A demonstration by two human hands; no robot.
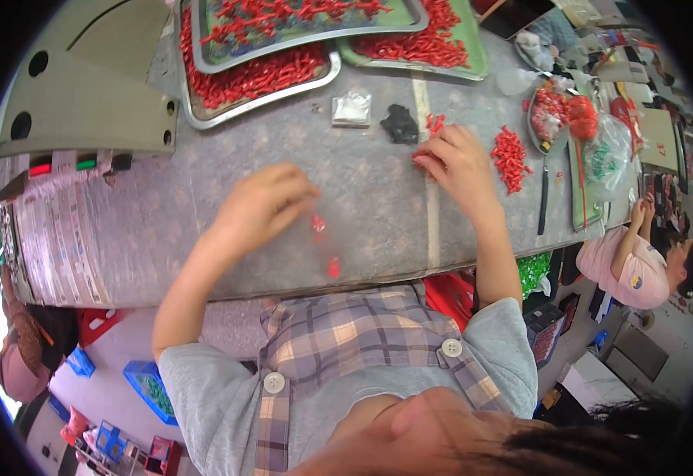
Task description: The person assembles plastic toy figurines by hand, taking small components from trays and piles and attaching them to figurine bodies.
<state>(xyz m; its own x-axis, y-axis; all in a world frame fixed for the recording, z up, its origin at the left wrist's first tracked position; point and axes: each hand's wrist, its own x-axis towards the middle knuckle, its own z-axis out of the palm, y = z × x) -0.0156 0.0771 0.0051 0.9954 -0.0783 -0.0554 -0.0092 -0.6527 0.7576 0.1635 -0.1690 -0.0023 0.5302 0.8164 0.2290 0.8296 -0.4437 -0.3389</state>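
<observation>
At centre of a grey table [378, 198], two bare hands at work among small red plastic pieces. Left hand [271, 202] curled loosely, fingers bent down toward the surface, tips just above two blurred red pieces [319, 224] lying near the table's front edge — whether anything is pinched between the fingers, cannot tell. Right hand [457, 159] farther back, fingers bunched on a few red pieces [434, 123], seemingly gripping one or more. Just right of that hand, a loose pile of red pieces [511, 159]; just behind it, a crumpled black scrap [400, 124] and a small clear bag [352, 109]. Beyond these, metal trays [263, 79] heaped with more red pieces, stacked partly over one another. Far right, a clear plastic bag [606, 155] and a dark-handled tool [543, 198]. Another person in a pink top [628, 266] seated at lower right.

Likely risk: the two red pieces near the front edge sit close enough to be knocked off by the left wrist — hard to recover from the cluttered floor below.
</observation>
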